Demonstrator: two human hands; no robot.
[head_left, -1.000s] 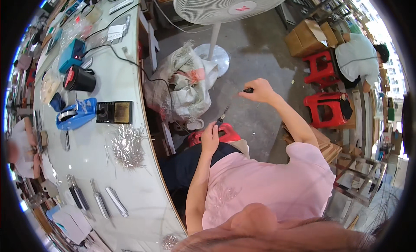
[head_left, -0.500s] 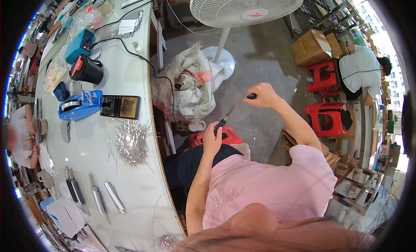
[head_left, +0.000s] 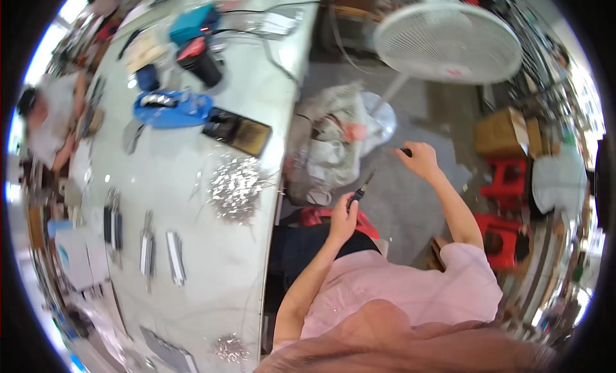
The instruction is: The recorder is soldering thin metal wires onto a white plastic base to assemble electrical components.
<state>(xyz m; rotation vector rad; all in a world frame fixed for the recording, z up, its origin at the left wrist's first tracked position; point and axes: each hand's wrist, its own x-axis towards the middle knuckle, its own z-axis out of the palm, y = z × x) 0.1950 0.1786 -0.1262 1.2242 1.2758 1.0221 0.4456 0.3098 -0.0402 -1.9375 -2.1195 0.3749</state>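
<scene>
My left hand (head_left: 344,218), out over my lap, is closed around a black-handled tool (head_left: 360,194) with a slim metal shaft pointing up and away. To its right and farther out, my right hand (head_left: 420,160) is closed on a small black object (head_left: 406,152); only its dark end shows past the fingers, so its kind stays hidden. The two hands are apart, both off to the right of the table. On the table (head_left: 199,296) to my left lies a pile of thin, shiny metal pieces (head_left: 236,188).
Along the table are a blue tape dispenser (head_left: 170,110), a black holder with a yellowish pad (head_left: 249,134), a black cup (head_left: 202,66) and a teal box (head_left: 194,25) with a cable. A white fan (head_left: 449,46) and woven sacks (head_left: 333,142) stand ahead; red stools (head_left: 499,240) are at right.
The view has swung, shifting the scene to the right. My right hand has drawn away from the left one, so the gap between the two tools is wider.
</scene>
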